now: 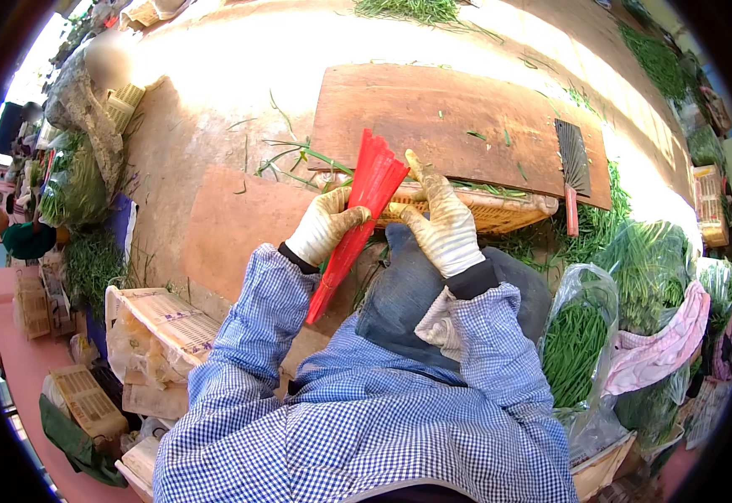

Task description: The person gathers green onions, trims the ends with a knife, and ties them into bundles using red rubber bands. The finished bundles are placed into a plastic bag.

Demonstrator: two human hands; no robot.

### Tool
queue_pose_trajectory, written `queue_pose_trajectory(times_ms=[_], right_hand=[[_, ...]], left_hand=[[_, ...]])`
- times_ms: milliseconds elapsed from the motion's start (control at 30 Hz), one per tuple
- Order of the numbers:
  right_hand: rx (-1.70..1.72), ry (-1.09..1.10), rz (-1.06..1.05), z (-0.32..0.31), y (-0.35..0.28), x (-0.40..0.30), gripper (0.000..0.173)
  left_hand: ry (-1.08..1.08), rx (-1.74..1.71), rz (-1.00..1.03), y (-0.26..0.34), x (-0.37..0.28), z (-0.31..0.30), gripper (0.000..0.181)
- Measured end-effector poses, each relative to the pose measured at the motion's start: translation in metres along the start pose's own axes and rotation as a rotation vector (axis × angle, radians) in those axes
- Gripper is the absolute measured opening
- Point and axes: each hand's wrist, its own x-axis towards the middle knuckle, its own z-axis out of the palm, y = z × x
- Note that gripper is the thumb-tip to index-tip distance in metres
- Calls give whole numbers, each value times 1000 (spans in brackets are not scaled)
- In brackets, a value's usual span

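Note:
My left hand (329, 226), in a soiled white work glove, grips a bundle of long flat red plastic strips (371, 182) by its middle. The bundle is fanned at the upper end and narrows towards my lap. Just to its right is my right hand (443, 220), gloved the same way, with thumb and fingers apart and nothing seen between them. Whether its fingertips touch the strips I cannot tell. Beyond my hands a wooden board (429, 126) rests over a yellow plastic crate (498, 210). A wide-bladed knife with a red handle (571, 210) lies at the board's right end.
Bagged green stalks (573, 352) and a pink cloth (661, 339) are at my right. On my left lies a pale plastic crate (165, 320) beside a flat brown sheet (240, 226). Loose green leaves (407, 9) lie at the far side. A person (83, 107) is at the upper left.

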Motion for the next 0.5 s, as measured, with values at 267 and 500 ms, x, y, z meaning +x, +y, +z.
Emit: queue_pose_trajectory(times_ms=[267,500], right_hand=[[-2,101,37,-8,4,-11,35],[8,253,334,-8,51,10,8]], left_hand=[[-17,18,-17,-13,7,-1,39],[2,344,-78,-13,15,-31,39]])
